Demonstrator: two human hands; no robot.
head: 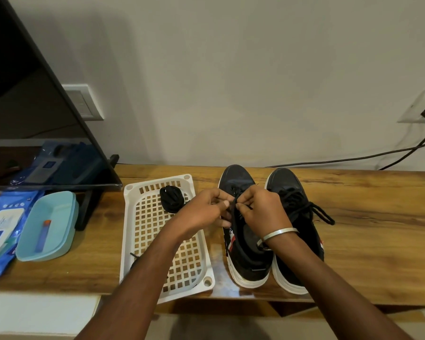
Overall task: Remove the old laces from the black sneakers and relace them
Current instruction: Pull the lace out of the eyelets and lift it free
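Left sneaker (pixel 241 231): long axis 12–6 o'clock; lace (pixel 234 204) pinched between left hand (pixel 206 212) and right hand (pixel 260 209), over eyelets, both equally near.

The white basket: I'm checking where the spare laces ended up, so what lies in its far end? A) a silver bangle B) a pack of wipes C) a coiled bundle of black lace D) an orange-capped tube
C: a coiled black lace bundle lies in the far end of the white basket, while both hands work a lace on the left sneaker beside it.
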